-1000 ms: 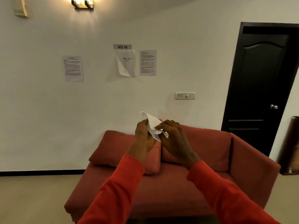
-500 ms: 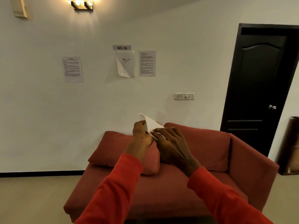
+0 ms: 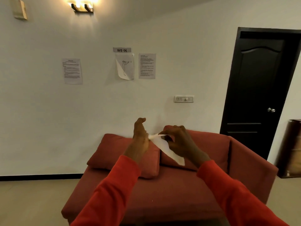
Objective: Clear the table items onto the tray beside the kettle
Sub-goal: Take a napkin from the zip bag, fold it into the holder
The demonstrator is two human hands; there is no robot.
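A white paper napkin (image 3: 164, 147) is held in the air in front of me, above the red sofa. My right hand (image 3: 180, 142) pinches its upper edge with the fingertips, and the rest hangs down and to the right. My left hand (image 3: 140, 136) stands edge-on beside it, thumb up, touching the napkin's left end at the palm. Both arms wear red sleeves. No table, tray or kettle is in view.
A red sofa (image 3: 162, 190) with two cushions stands straight ahead against a white wall with papers taped to it. A dark door (image 3: 260, 92) is at the right, with a brown cabinet (image 3: 291, 149) beside it. Beige floor lies at the left.
The napkin was a folded piece sticking up between both hands. Now the right hand has pulled it sideways and it hangs lower, while the left hand has opened its grip.
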